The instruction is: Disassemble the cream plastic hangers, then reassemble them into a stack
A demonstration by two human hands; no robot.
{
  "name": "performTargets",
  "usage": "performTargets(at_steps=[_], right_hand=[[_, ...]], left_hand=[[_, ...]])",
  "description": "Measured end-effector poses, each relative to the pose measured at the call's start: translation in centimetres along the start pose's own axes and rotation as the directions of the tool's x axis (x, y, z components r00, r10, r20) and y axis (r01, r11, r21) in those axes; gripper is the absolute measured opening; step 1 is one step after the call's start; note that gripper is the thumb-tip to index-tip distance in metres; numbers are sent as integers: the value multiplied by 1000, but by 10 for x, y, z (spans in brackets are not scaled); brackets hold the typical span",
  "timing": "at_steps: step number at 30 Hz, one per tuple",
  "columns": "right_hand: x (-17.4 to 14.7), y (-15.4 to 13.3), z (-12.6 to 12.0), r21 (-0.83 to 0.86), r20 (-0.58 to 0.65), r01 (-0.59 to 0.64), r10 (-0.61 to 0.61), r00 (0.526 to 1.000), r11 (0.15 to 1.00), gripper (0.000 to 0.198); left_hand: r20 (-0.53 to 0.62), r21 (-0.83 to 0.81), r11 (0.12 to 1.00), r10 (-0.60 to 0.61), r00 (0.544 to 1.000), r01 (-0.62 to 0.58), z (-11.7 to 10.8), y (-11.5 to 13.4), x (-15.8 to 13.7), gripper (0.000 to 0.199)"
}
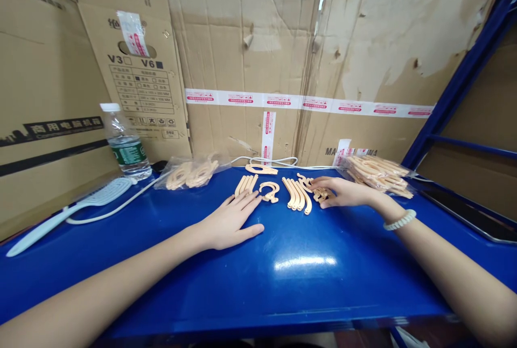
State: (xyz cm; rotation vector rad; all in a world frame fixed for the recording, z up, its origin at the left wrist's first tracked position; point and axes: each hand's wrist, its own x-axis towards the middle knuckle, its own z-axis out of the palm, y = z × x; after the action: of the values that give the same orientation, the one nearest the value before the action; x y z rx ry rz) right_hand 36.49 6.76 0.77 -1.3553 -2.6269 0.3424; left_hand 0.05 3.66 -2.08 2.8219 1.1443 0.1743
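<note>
My left hand (230, 221) lies palm down on the blue table with fingers spread, fingertips at the lower ends of several straight peach-coloured strips (245, 184). Just right of it is a curved hook-shaped piece (274, 193), with a flat oval piece (262, 169) behind. Several long, slightly curved strips (297, 195) lie side by side in the middle. My right hand (343, 192), a pale beaded bracelet on its wrist, has thumb and fingers around a cluster of small peach pieces (322, 194). Part of that cluster is hidden under the fingers.
Clear bags of oval pieces (191, 173) and of long strips (377, 173) stand at the back left and right. A water bottle (128, 146), a pale hairbrush (92, 200) and a white cable (117, 213) are on the left. A dark phone-like slab (468, 213) lies right. Cardboard (250, 57) walls the back.
</note>
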Motion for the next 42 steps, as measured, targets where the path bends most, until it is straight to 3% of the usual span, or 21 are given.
performTargets(at_steps=[42], right_hand=[[-5,-10,1,13,-38,-15,16,999,1000,59]], left_hand=[[17,-28,999,17,1000,-17,-6,2,-2,77]])
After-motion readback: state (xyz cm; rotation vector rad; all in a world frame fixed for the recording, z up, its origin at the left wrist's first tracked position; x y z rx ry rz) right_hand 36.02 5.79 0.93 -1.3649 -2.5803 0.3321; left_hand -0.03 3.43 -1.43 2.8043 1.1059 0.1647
